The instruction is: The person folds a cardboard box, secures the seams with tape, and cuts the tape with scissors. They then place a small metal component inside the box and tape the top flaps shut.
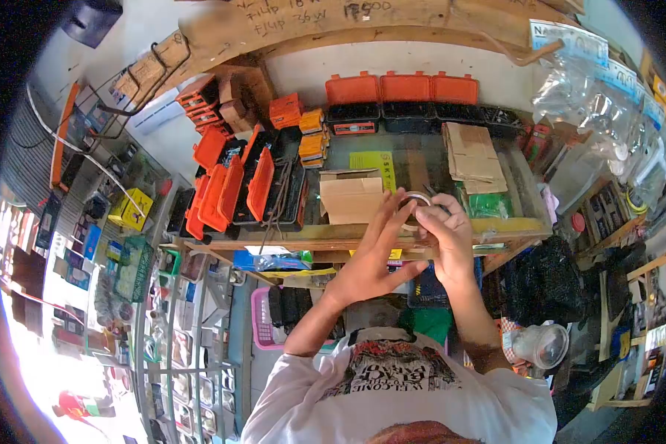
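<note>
Both my hands are raised together over the front edge of a glass-topped counter (414, 159). My right hand (445, 237) grips a small round ring-shaped part (416, 201), metal-looking, at its right side. My left hand (374, 251) has its fingers spread and its fingertips touch the ring's left rim. A small open cardboard box (351, 194) sits on the counter just left of my hands. My arms come up from a white printed T-shirt (399, 385) at the bottom of the view.
Open orange-lidded plastic cases (233, 185) crowd the counter's left; closed ones (401, 89) line the back. Flat cardboard pieces (472, 155) and a green packet (488, 205) lie at right. Hanging plastic bags (607, 111) fill the right, display shelves (177, 333) the left. A pink basket (263, 322) sits below.
</note>
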A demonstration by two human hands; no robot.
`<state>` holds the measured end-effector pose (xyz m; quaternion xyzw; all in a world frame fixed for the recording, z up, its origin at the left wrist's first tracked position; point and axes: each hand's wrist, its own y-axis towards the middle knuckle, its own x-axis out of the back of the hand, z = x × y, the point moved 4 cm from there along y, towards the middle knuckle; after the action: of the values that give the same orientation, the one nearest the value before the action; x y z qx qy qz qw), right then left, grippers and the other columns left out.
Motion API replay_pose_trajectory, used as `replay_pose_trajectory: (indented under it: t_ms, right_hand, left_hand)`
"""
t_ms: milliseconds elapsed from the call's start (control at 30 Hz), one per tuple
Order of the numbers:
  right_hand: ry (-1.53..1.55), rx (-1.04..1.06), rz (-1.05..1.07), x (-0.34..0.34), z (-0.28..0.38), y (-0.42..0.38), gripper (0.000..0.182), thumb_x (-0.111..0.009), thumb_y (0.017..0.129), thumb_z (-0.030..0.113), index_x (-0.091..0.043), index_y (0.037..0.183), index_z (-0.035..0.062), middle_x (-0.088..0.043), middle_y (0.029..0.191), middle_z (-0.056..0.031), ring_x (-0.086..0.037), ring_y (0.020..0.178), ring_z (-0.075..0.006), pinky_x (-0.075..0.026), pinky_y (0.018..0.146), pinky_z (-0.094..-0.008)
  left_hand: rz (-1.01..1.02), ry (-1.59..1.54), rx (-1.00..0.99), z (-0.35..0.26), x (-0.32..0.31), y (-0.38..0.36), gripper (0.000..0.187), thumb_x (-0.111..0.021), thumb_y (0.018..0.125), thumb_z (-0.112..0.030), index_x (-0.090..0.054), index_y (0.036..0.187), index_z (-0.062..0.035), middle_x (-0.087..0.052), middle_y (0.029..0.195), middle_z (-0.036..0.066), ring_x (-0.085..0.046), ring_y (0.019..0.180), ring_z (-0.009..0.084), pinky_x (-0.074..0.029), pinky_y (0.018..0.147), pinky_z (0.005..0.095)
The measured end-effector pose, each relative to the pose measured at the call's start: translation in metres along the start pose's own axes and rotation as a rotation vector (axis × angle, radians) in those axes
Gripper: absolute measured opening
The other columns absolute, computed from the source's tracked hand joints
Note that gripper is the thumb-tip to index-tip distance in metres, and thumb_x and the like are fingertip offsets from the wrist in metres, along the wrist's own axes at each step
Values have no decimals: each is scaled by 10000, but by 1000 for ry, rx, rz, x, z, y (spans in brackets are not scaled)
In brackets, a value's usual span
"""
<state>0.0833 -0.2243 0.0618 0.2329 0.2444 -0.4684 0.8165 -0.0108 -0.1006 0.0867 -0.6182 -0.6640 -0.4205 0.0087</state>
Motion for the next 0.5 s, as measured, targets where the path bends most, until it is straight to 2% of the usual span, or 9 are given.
replay_pose_trajectory:
  t_ms: [167, 267, 367, 467, 500]
  right_hand:
    - [-75, 48, 13, 6, -7, 16, 325, -765, 863, 9, -531, 1076, 85, -755, 978, -125, -691, 877, -133, -479, 722, -263]
    - [-84, 84, 3, 4, -10, 29, 320, -764, 864, 8, -514, 1049, 87, -749, 1005, -135, -700, 898, -153, -498, 743, -275]
    - [-139, 84, -32, 12, -16, 45, 303, -749, 885, 30, -516, 1072, 76, -742, 1026, -139, -706, 948, -174, -521, 793, -287]
    - [-190, 54, -61, 9, -19, 59, 278, -713, 927, 78, -518, 1125, 59, -733, 1063, -142, -701, 1012, -201, -529, 877, -316]
    - [-206, 39, -66, 8, -21, 61, 272, -698, 943, 98, -518, 1143, 54, -730, 1078, -143, -697, 1033, -211, -528, 909, -328]
  left_hand:
    - [-81, 441, -38, 8, 20, 9, 796, -755, 878, -340, -372, 1533, -98, -210, 1621, 258, -116, 1514, 514, -201, 1194, 608]
    - [-103, 622, 18, 11, 21, 16, 751, -742, 881, -352, -414, 1499, -78, -249, 1597, 259, -156, 1499, 513, -204, 1177, 634]
    - [-269, 673, 112, 22, 35, 24, 688, -728, 885, -353, -468, 1446, -52, -344, 1546, 245, -223, 1478, 495, -209, 1166, 646]
    - [-325, 845, 65, 48, 40, 31, 622, -698, 901, -371, -525, 1394, -33, -478, 1461, 208, -338, 1433, 451, -223, 1160, 642]
    - [-285, 871, 52, 61, 37, 30, 614, -689, 904, -385, -536, 1383, -33, -509, 1433, 194, -373, 1414, 432, -229, 1159, 641]
